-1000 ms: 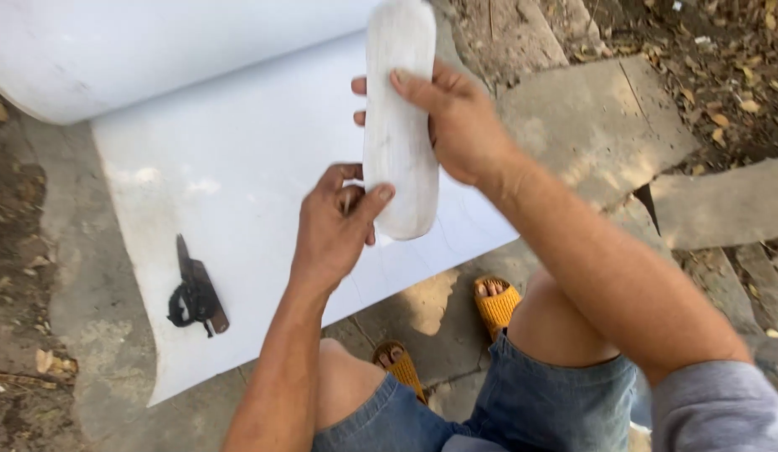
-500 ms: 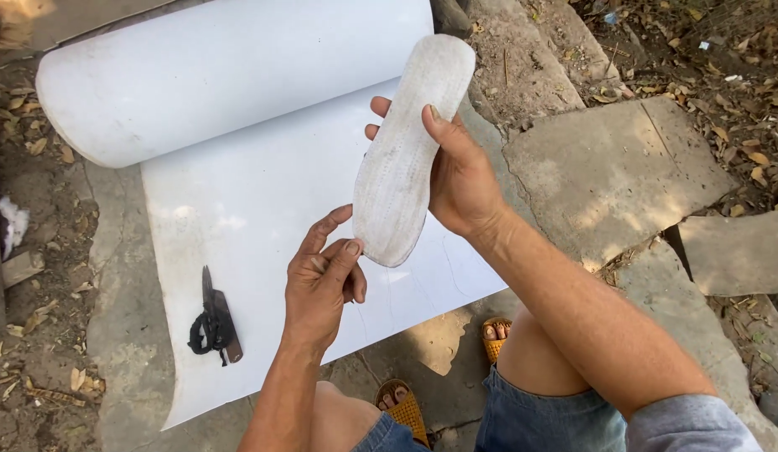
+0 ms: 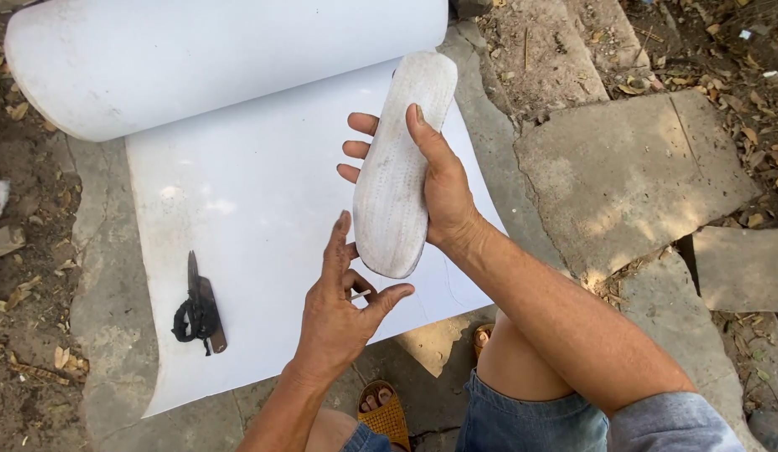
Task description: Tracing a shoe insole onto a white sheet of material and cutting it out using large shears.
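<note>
The right hand [image 3: 443, 188] grips a white sole [image 3: 397, 167] from behind, thumb across its face. The left hand [image 3: 343, 314], half open, pinches a thin stick [image 3: 361, 295] just below the sole's heel, above a white sheet [image 3: 255, 218]; scissors [image 3: 200, 310] lie on it.

right hand [image 3: 443, 188] gripping white sole [image 3: 397, 167], left hand [image 3: 343, 305] below, scissors [image 3: 200, 308]

one view only, from a camera on the person's head, looking steeply down and a little forward. it sits close over the left hand [image 3: 343, 314] and right hand [image 3: 435, 180], with knees and sandalled feet at the bottom edge and the white sheet [image 3: 255, 209] on the stone ground ahead.
</note>
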